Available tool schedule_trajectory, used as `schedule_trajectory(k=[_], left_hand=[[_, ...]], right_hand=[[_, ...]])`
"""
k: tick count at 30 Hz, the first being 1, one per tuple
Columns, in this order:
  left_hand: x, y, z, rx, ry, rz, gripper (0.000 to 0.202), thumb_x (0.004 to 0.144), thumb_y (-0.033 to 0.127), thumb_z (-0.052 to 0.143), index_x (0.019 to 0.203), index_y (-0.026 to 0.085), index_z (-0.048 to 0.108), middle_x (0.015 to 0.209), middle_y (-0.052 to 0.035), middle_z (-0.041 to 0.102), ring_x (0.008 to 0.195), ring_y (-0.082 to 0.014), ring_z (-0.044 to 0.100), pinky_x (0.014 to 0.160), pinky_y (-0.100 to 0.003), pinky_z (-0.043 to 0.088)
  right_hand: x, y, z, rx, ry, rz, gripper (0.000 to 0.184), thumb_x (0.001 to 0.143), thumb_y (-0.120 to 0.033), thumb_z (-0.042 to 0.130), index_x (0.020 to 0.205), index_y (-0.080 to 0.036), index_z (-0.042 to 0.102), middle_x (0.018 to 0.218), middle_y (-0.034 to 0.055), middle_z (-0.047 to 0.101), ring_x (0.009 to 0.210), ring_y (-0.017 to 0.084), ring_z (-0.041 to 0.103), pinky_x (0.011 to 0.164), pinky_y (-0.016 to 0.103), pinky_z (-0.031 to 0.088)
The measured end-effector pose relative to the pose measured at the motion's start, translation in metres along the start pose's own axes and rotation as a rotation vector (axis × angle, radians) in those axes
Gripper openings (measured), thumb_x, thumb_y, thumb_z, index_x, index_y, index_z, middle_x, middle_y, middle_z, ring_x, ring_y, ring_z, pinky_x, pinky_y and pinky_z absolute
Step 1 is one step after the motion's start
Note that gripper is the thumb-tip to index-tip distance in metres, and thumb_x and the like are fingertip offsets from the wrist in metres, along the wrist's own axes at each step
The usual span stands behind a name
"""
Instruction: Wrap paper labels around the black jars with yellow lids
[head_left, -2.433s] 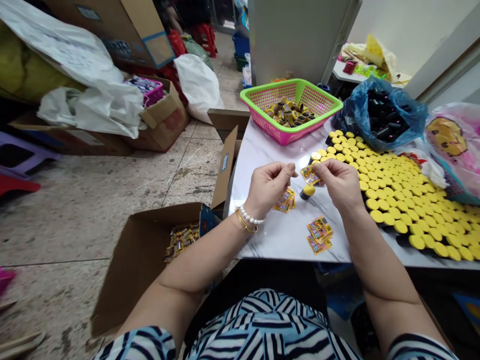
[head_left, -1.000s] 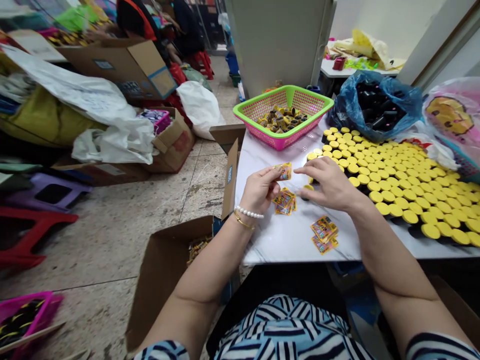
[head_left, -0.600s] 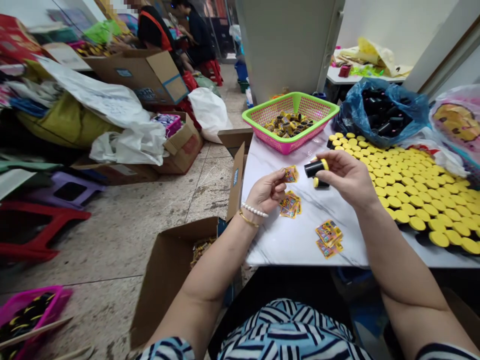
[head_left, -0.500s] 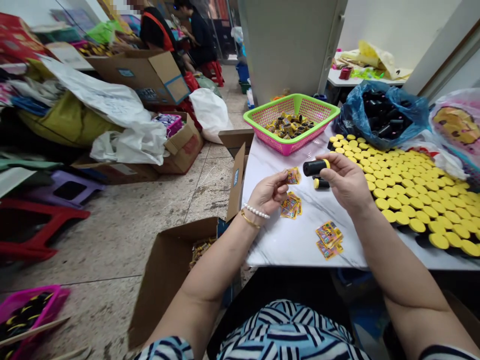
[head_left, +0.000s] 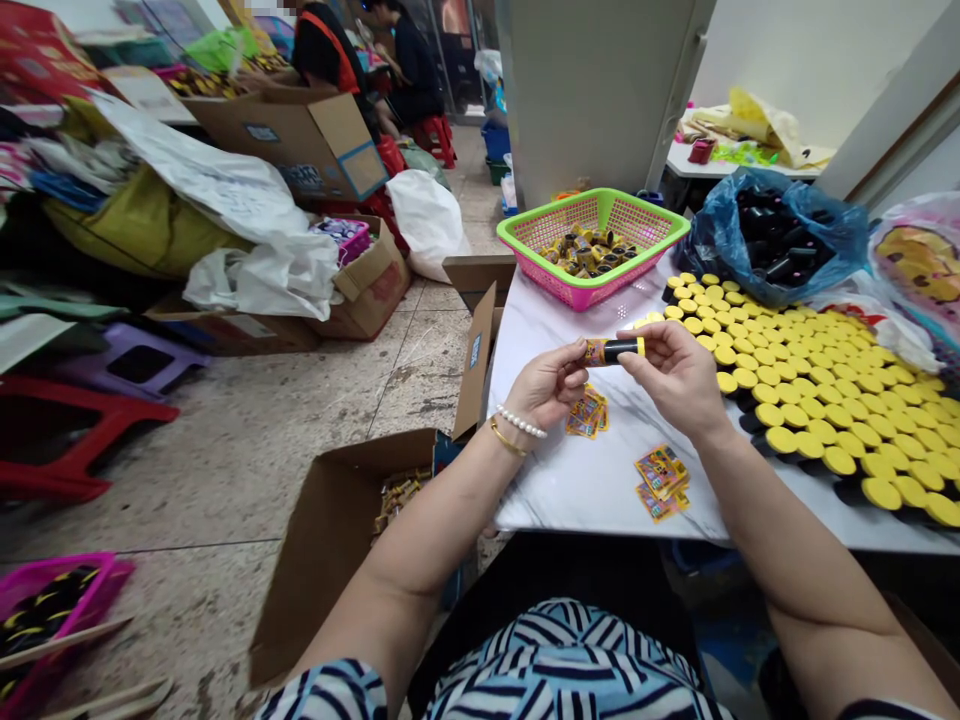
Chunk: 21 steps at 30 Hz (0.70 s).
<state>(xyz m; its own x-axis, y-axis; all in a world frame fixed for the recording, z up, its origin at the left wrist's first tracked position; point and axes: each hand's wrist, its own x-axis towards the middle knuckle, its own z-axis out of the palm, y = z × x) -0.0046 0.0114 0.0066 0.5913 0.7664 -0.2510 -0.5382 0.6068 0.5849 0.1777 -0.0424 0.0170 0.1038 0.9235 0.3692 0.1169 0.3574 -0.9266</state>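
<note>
Over the white table, my left hand (head_left: 553, 385) pinches a yellow printed sleeve (head_left: 596, 352). My right hand (head_left: 679, 375) is closed on a black tube (head_left: 619, 350) with a yellow cap. The tube lies level between both hands, its far end meeting the sleeve; whether it is inside or only against it I cannot tell. Below my left hand is a small pile of flat printed sleeves (head_left: 587, 412). Another pile of sleeves (head_left: 662, 482) lies closer to the table's front edge.
Yellow-capped black tubes (head_left: 825, 390) stand packed at the right. Behind them sits a blue bag (head_left: 701, 235) of black tubes. A pink-green basket (head_left: 517, 250) holds labelled tubes. An open carton (head_left: 315, 540) stands on the floor at left. Two people sit farther back.
My hands have come together, and the black tube's end now meets the sleeve in my left hand. The tube has turned level and moved slightly down.
</note>
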Motion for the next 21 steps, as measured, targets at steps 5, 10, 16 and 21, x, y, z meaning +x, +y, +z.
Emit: schedule_trajectory(k=[5, 10, 16, 21], left_hand=[[-0.0024, -0.0016, 0.0036, 0.113, 0.043, 0.061, 0.022, 0.086, 0.027, 0.079, 0.088, 0.01, 0.066, 0.08, -0.0043, 0.072, 0.041, 0.0008, 0.038, 0.035, -0.012, 0.02], [-0.0017, -0.0022, -0.002, 0.224, 0.016, 0.128, 0.031, 0.08, 0.032, 0.084, 0.096, 0.009, 0.07, 0.083, -0.0049, 0.073, 0.044, 0.0004, 0.043, 0.037, -0.012, 0.024], [-0.0011, -0.0033, -0.0052, 0.256, -0.011, 0.157, 0.034, 0.079, 0.037, 0.086, 0.084, 0.01, 0.066, 0.071, 0.0001, 0.065, 0.039, 0.0004, 0.041, 0.035, -0.014, 0.019], [-0.0022, -0.0031, -0.0003, 0.199, 0.035, 0.087, 0.028, 0.085, 0.033, 0.082, 0.088, 0.01, 0.066, 0.071, -0.0008, 0.066, 0.039, 0.0002, 0.041, 0.034, -0.013, 0.021]], right_hand=[[-0.0071, 0.0031, 0.005, -0.049, 0.013, -0.063, 0.035, 0.087, -0.04, 0.08, 0.111, -0.025, 0.06, 0.109, 0.0051, 0.077, 0.093, 0.019, 0.076, 0.087, 0.033, 0.063], [-0.0039, 0.0073, 0.0028, -0.016, 0.018, -0.071, 0.036, 0.087, -0.042, 0.08, 0.11, -0.026, 0.058, 0.107, 0.0038, 0.077, 0.092, 0.018, 0.076, 0.083, 0.031, 0.064], [0.0006, 0.0069, 0.0022, 0.091, 0.024, 0.057, 0.04, 0.085, -0.049, 0.081, 0.105, -0.025, 0.055, 0.081, -0.0033, 0.071, 0.07, 0.014, 0.071, 0.067, 0.027, 0.064], [-0.0049, 0.0084, 0.0081, 0.082, 0.072, 0.065, 0.045, 0.085, -0.052, 0.081, 0.109, -0.027, 0.052, 0.087, -0.002, 0.071, 0.077, 0.017, 0.075, 0.07, 0.032, 0.067]])
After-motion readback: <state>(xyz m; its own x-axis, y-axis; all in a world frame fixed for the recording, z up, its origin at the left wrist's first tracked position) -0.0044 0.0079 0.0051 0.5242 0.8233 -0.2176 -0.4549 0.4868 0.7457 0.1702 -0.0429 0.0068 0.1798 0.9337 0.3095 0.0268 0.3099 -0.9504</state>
